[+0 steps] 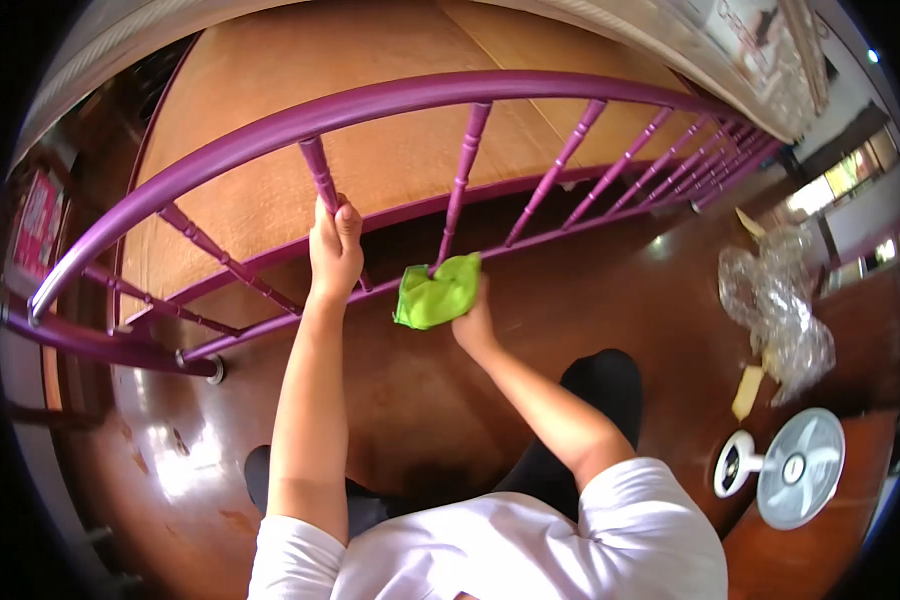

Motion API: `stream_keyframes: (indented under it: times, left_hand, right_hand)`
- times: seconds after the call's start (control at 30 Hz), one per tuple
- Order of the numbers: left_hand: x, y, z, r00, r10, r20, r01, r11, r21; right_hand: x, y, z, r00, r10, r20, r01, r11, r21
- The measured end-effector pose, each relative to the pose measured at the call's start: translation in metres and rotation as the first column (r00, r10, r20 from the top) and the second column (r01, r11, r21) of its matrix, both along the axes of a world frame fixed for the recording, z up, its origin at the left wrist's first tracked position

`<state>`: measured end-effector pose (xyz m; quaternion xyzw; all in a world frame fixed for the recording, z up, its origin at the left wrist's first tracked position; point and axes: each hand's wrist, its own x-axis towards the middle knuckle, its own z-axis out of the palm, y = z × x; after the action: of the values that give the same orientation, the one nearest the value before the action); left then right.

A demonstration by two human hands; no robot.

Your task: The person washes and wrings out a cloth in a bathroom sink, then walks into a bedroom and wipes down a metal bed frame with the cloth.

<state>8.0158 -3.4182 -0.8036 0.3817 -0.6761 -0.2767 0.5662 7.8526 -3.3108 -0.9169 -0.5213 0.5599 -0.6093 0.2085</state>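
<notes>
A purple metal bed frame (pixel 400 95) with turned spindles runs across the head view. My left hand (pixel 335 250) is wrapped round one spindle (pixel 317 172), below the curved top rail. In my right hand (pixel 477 312) is a bright green cloth (pixel 438 292), bunched against the foot of the spindle to the right (pixel 464 170), where it meets the lower rail (pixel 550 235). The cloth hides most of the right fingers and the bottom of that spindle.
Behind the rails lies a brown wooden bed board (pixel 390 50). A plastic-wrapped mattress (pixel 650 35) stands beyond it. On the glossy floor at right are crumpled clear plastic (pixel 780 310), a yellowish piece (pixel 747 392) and a white fan (pixel 800 468).
</notes>
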Motion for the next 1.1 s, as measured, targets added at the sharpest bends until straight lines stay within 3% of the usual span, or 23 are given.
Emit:
stream_keyframes:
  times: [0.03, 0.07, 0.13, 0.2, 0.23, 0.3, 0.33, 0.37, 0.4, 0.5, 0.53, 0.6, 0.63, 0.7, 0.73, 0.77, 0.83, 0.87, 0.9, 0.93, 1.0, 1.07, 1.1]
  left_hand:
    - [-0.002, 0.0, -0.002, 0.999, 0.049, 0.0, -0.048, 0.998, -0.029]
    - [-0.003, 0.0, -0.004, 0.998, 0.057, -0.007, -0.057, 0.998, 0.004]
    - [-0.005, 0.003, -0.004, 0.996, 0.082, -0.025, -0.08, 0.995, 0.066]
    - [-0.009, 0.008, 0.002, 0.989, 0.14, -0.052, -0.135, 0.986, 0.093]
    - [-0.012, 0.009, 0.002, 0.983, 0.17, -0.072, -0.162, 0.981, 0.104]
    - [-0.016, 0.01, -0.001, 0.972, 0.209, -0.104, -0.198, 0.974, 0.108]
    - [-0.02, 0.012, 0.001, 0.963, 0.252, -0.098, -0.238, 0.962, 0.133]
    - [-0.02, 0.013, -0.001, 0.964, 0.239, -0.12, -0.225, 0.967, 0.119]
    - [-0.021, 0.01, -0.002, 0.964, 0.224, -0.144, -0.211, 0.973, 0.098]
    - [-0.027, 0.009, -0.007, 0.946, 0.26, -0.191, -0.246, 0.964, 0.098]
    - [-0.027, 0.008, -0.005, 0.943, 0.272, -0.192, -0.256, 0.961, 0.102]
    - [-0.031, 0.005, -0.002, 0.932, 0.335, -0.139, -0.335, 0.942, 0.029]
    - [-0.031, 0.004, -0.005, 0.921, 0.37, -0.125, -0.372, 0.928, 0.006]
    - [-0.031, 0.001, -0.012, 0.908, 0.399, -0.126, -0.406, 0.913, -0.036]
    - [-0.03, -0.002, -0.015, 0.911, 0.388, -0.138, -0.396, 0.918, -0.037]
    - [-0.032, -0.004, -0.014, 0.907, 0.394, -0.148, -0.401, 0.916, -0.021]
    - [-0.028, -0.004, -0.018, 0.91, 0.39, -0.144, -0.392, 0.92, 0.012]
    - [-0.029, -0.002, -0.018, 0.907, 0.4, -0.129, -0.401, 0.916, 0.017]
    - [-0.029, -0.001, -0.016, 0.905, 0.409, -0.115, -0.41, 0.912, 0.012]
    - [-0.03, 0.0, -0.013, 0.903, 0.416, -0.102, -0.418, 0.908, 0.005]
    - [-0.031, 0.003, -0.01, 0.912, 0.395, -0.115, -0.395, 0.919, 0.024]
    - [-0.029, 0.002, -0.011, 0.925, 0.365, -0.111, -0.362, 0.931, 0.046]
    - [-0.03, 0.002, -0.011, 0.918, 0.383, -0.107, -0.382, 0.924, 0.028]
  right_hand:
    - [0.0, 0.002, 0.012, 0.976, -0.102, 0.194, 0.09, 0.994, 0.066]
    - [-0.001, 0.004, 0.046, 0.637, -0.015, 0.771, -0.074, 0.994, 0.08]
    - [-0.023, -0.002, 0.083, 0.474, 0.195, 0.859, -0.163, 0.978, -0.132]
    - [-0.036, -0.019, 0.123, 0.5, 0.335, 0.799, -0.172, 0.942, -0.288]
    - [-0.036, -0.029, 0.15, 0.653, 0.394, 0.647, -0.243, 0.918, -0.314]
    - [-0.036, -0.054, 0.187, 0.723, 0.544, 0.426, -0.429, 0.837, -0.341]
    - [-0.03, -0.074, 0.192, 0.863, 0.431, 0.263, -0.32, 0.87, -0.375]
    - [-0.024, -0.087, 0.197, 0.856, 0.489, 0.166, -0.426, 0.85, -0.309]
    - [-0.018, -0.097, 0.195, 0.979, 0.198, -0.053, -0.201, 0.874, -0.443]
    - [-0.021, -0.104, 0.142, 0.952, 0.304, -0.035, -0.291, 0.866, -0.407]
    - [-0.02, -0.104, 0.116, 0.968, 0.234, -0.089, -0.247, 0.838, -0.486]
    - [-0.019, -0.094, 0.056, 0.924, 0.352, 0.147, -0.329, 0.93, -0.163]
    - [-0.018, -0.101, 0.014, 0.855, 0.393, 0.338, -0.374, 0.919, -0.124]
    - [-0.023, -0.089, -0.024, 0.93, 0.289, 0.229, -0.307, 0.951, 0.047]
    - [-0.033, -0.087, -0.041, 0.95, 0.307, -0.047, -0.309, 0.951, -0.023]
    - [-0.043, -0.089, -0.043, 0.914, 0.275, -0.297, -0.297, 0.954, -0.029]
    - [-0.08, -0.082, -0.054, 0.666, 0.288, -0.688, -0.331, 0.941, 0.073]
    - [-0.105, -0.082, -0.058, 0.48, 0.333, -0.812, -0.351, 0.921, 0.169]
    - [-0.122, -0.079, -0.055, 0.433, 0.242, -0.868, -0.3, 0.947, 0.115]
    - [-0.14, -0.085, -0.075, 0.192, 0.185, -0.964, -0.231, 0.963, 0.138]
    - [-0.124, -0.082, -0.065, 0.241, 0.239, -0.941, -0.097, 0.97, 0.221]
    - [-0.092, -0.085, -0.058, 0.078, 0.362, -0.929, 0.045, 0.929, 0.367]
    - [-0.076, -0.09, -0.05, 0.176, 0.509, -0.843, -0.049, 0.86, 0.508]
